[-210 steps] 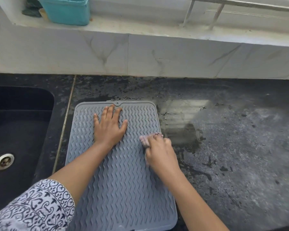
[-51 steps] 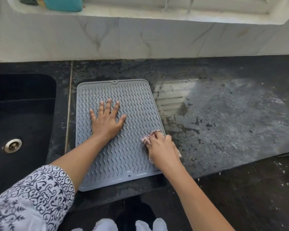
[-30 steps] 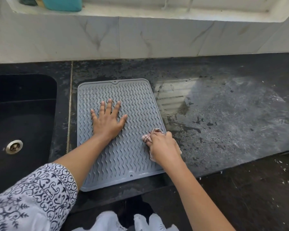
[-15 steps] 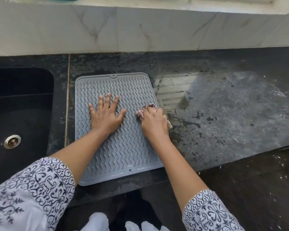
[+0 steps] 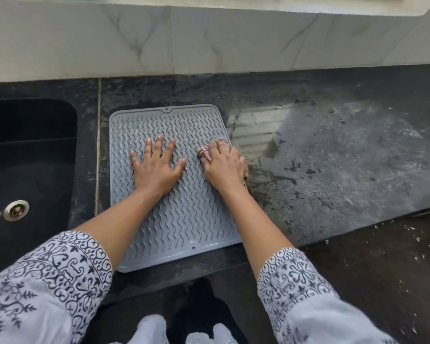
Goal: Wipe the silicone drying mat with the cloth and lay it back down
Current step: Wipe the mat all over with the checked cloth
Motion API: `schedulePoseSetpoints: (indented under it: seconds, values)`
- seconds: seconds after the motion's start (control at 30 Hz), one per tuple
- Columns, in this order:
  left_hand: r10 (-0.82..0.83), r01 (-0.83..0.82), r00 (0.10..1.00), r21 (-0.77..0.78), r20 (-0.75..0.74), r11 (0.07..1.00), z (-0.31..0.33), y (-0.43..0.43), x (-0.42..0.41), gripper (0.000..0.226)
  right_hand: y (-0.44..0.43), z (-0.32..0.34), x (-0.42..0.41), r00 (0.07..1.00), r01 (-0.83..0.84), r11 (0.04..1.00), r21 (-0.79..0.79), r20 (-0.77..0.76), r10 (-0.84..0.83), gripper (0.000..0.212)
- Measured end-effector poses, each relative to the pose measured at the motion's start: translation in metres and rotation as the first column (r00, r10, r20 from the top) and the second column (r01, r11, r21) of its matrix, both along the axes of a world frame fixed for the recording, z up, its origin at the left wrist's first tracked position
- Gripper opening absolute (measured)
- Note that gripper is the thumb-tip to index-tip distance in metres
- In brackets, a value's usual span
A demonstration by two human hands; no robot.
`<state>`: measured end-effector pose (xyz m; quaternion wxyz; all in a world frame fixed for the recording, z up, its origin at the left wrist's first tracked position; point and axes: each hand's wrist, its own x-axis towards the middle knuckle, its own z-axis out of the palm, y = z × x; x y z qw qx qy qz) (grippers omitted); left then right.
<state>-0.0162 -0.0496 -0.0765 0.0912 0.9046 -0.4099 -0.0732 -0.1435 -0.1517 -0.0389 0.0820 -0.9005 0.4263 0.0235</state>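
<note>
A grey silicone drying mat (image 5: 184, 219) with wavy ridges lies flat on the dark stone counter (image 5: 333, 157), just right of the sink. My left hand (image 5: 157, 167) presses flat on the mat's middle, fingers spread. My right hand (image 5: 224, 165) grips a small bunched cloth (image 5: 205, 151), pale with dark stripes, and holds it against the mat near its right edge. Most of the cloth is hidden under that hand.
A black sink (image 5: 30, 170) with a metal drain (image 5: 16, 209) sits to the left. A pale marble backsplash (image 5: 209, 38) runs along the back. The counter right of the mat is wet and streaked. The counter's front edge lies just below the mat.
My right hand has slid the cloth from the mat's lower right up along its right side. My left hand has stayed pressed on the mat's middle.
</note>
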Motion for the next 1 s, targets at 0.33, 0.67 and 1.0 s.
schedulePoseSetpoints:
  seconds: [0.33,0.67,1.0]
  values:
    - [-0.01,0.01,1.0,-0.007,-0.009,1.0,0.001,0.001,0.001,0.068,0.085,0.021,-0.115,1.0,-0.017,0.995,0.094,0.001,0.017,0.035]
    - [-0.003,0.003,1.0,-0.002,0.007,1.0,0.001,0.001,0.0,0.068,0.005,-0.003,-0.028,0.998,-0.066,0.996,-0.057,0.019,0.067,0.047]
    - [-0.001,0.001,1.0,0.003,-0.005,1.0,0.001,0.0,0.0,0.068,0.103,0.022,-0.159,0.973,-0.203,0.979,0.032,-0.105,0.205,0.045]
